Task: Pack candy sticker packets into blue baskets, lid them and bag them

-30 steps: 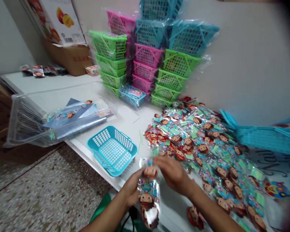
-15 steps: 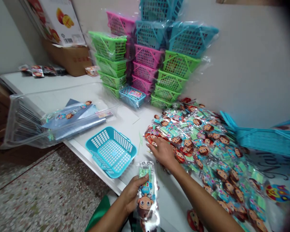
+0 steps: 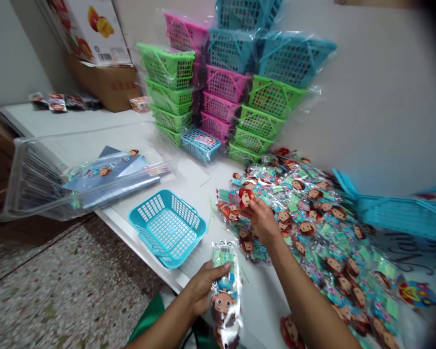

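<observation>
My left hand [image 3: 203, 286] grips a clear plastic packet [image 3: 223, 281] with a brown-haired cartoon face and green pieces inside; more packets seem to lie beneath it. Over the near left of a large pile of similar packets [image 3: 305, 228], my right hand [image 3: 263, 220] pinches a red-haired doll packet [image 3: 245, 198] between thumb and fingers. To the left of both hands sits a blue plastic basket [image 3: 167, 228] with nothing in it, its handle folded down. Thin green strips [image 3: 211, 211] lie between the basket and the pile.
Wrapped green baskets [image 3: 167, 68], pink baskets [image 3: 225, 85] and blue baskets [image 3: 294, 58] stand stacked against the wall. A clear plastic tub [image 3: 22, 179] of flat sheets overhangs the table's left edge. More blue baskets [image 3: 403, 213] lie at the right. Cartons [image 3: 98, 82] stand at the back left.
My right hand has lifted slightly and moved right, and now holds up a red-haired doll packet from the pile. My left hand keeps its packet, shifted a little to the right.
</observation>
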A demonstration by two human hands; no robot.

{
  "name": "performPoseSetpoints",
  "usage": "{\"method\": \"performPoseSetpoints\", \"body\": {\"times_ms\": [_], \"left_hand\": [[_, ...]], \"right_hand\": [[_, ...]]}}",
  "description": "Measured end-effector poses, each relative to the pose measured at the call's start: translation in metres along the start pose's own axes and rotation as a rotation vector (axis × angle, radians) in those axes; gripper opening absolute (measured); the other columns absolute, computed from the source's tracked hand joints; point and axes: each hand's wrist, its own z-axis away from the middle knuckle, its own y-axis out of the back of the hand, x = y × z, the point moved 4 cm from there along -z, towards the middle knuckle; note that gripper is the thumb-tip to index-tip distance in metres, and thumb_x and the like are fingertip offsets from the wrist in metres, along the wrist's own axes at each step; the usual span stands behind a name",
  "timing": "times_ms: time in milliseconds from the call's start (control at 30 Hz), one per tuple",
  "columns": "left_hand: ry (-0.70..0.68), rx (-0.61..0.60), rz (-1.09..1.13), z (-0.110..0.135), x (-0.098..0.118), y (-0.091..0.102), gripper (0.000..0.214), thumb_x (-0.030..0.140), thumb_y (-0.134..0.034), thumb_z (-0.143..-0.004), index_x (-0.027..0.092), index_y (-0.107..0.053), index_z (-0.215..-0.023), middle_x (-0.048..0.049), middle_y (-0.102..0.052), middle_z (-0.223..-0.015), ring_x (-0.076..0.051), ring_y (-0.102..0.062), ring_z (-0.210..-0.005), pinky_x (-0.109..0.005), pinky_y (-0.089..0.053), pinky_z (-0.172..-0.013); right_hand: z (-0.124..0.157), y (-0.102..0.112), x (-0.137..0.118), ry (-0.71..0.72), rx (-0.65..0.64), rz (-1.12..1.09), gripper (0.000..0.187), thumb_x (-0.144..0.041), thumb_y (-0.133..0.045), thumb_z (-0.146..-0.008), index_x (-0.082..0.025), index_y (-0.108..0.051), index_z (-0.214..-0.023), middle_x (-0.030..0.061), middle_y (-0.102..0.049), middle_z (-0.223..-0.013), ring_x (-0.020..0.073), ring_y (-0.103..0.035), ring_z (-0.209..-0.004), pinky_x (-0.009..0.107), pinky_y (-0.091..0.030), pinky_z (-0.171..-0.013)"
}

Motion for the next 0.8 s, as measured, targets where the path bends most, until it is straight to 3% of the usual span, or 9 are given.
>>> {"method": "performPoseSetpoints", "body": {"times_ms": [67, 167, 233, 333, 433, 533, 600, 700, 800], "left_hand": [[0.012, -0.025, 0.06, 0.0, 0.004, -0.008, 0.033, 0.037, -0.065, -0.077, 0.008, -0.064, -0.091, -0.0101, -0.07, -0.071, -0.02, -0.066, -0.062, -0.03, -0.05, -0.065], [-0.011, -0.07, 0.164, 0.002, 0.011, -0.016, 0.048, 0.054, -0.054, -0.08, 0.009, -0.063, -0.095, -0.01, -0.069, -0.071, -0.022, -0.067, -0.066, -0.031, -0.05, -0.065], [-0.001, -0.04, 0.156, 0.002, 0.01, -0.014, 0.046, 0.052, -0.055, -0.08, 0.009, -0.064, -0.092, -0.0087, -0.068, -0.067, -0.021, -0.066, -0.063, -0.03, -0.05, -0.063], [0.052, 0.046, 0.09, 0.001, 0.003, -0.005, 0.024, 0.033, -0.065, -0.077, 0.009, -0.063, -0.083, -0.004, -0.065, -0.058, -0.016, -0.063, -0.054, -0.025, -0.047, -0.057], [0.049, 0.068, 0.049, 0.0, -0.005, -0.001, 0.017, 0.024, -0.067, -0.074, 0.009, -0.062, -0.081, -0.0038, -0.065, -0.059, -0.016, -0.063, -0.053, -0.026, -0.048, -0.056], [0.037, 0.08, 0.008, 0.001, -0.011, 0.0, 0.022, 0.027, -0.066, -0.075, 0.008, -0.063, -0.086, -0.0089, -0.069, -0.067, -0.02, -0.065, -0.057, -0.03, -0.05, -0.058], [0.026, 0.091, -0.01, 0.003, -0.013, -0.001, 0.022, 0.028, -0.066, -0.075, 0.007, -0.064, -0.084, -0.0112, -0.069, -0.068, -0.021, -0.066, -0.058, -0.031, -0.05, -0.058], [0.012, 0.095, -0.024, 0.005, -0.012, -0.002, 0.021, 0.027, -0.066, -0.075, 0.007, -0.064, -0.082, -0.0124, -0.069, -0.068, -0.022, -0.067, -0.06, -0.032, -0.051, -0.06], [-0.003, 0.089, -0.032, 0.006, -0.009, -0.001, 0.02, 0.026, -0.065, -0.075, 0.008, -0.063, -0.081, -0.012, -0.069, -0.067, -0.023, -0.066, -0.059, -0.033, -0.051, -0.06]], "right_hand": [[0.04, 0.009, -0.012, 0.102, -0.076, 0.029, 0.024, -0.041, -0.042, -0.089, -0.022, -0.054, -0.098, 0.0041, -0.066, -0.096, 0.0181, -0.062, -0.09, 0.033, -0.049, -0.082], [0.107, -0.001, -0.036, 0.524, -0.474, 0.35, 0.027, -0.021, -0.043, -0.09, -0.021, -0.053, -0.115, 0.0092, -0.062, -0.117, 0.0205, -0.054, -0.11, 0.038, -0.04, -0.095], [0.146, -0.011, -0.042, 0.711, -0.723, 0.551, 0.033, -0.015, -0.043, -0.089, -0.018, -0.051, -0.12, 0.011, -0.056, -0.126, 0.0212, -0.048, -0.119, 0.039, -0.035, -0.1], [0.168, -0.017, -0.044, 0.702, -0.869, 0.639, 0.026, -0.022, -0.044, -0.091, -0.018, -0.055, -0.114, 0.0092, -0.06, -0.121, 0.0199, -0.051, -0.114, 0.036, -0.036, -0.098], [0.135, -0.009, -0.038, 0.567, -0.74, 0.643, 0.025, -0.035, -0.043, -0.092, -0.022, -0.058, -0.107, 0.0043, -0.066, -0.105, 0.0154, -0.058, -0.099, 0.027, -0.042, -0.088], [0.059, 0.019, -0.021, 0.322, -0.265, 1.002, 0.031, -0.04, -0.038, -0.093, -0.022, -0.06, -0.105, 0.0046, -0.066, -0.1, 0.0158, -0.059, -0.094, 0.025, -0.042, -0.082], [0.011, 0.035, -0.009, 0.234, -0.101, 1.112, 0.039, -0.042, -0.041, -0.091, -0.013, -0.057, -0.113, 0.0158, -0.062, -0.108, 0.0257, -0.054, -0.103, 0.036, -0.04, -0.087], [-0.04, 0.052, 0.005, 0.174, -0.039, 1.191, 0.037, -0.037, -0.049, -0.087, -0.006, -0.061, -0.105, 0.0237, -0.061, -0.106, 0.0336, -0.053, -0.103, 0.042, -0.04, -0.084], [-0.056, 0.064, 0.009, 0.182, -0.099, 1.209, 0.025, -0.026, -0.048, -0.086, -0.01, -0.067, -0.088, 0.0185, -0.066, -0.09, 0.0295, -0.059, -0.094, 0.039, -0.042, -0.082]]}}
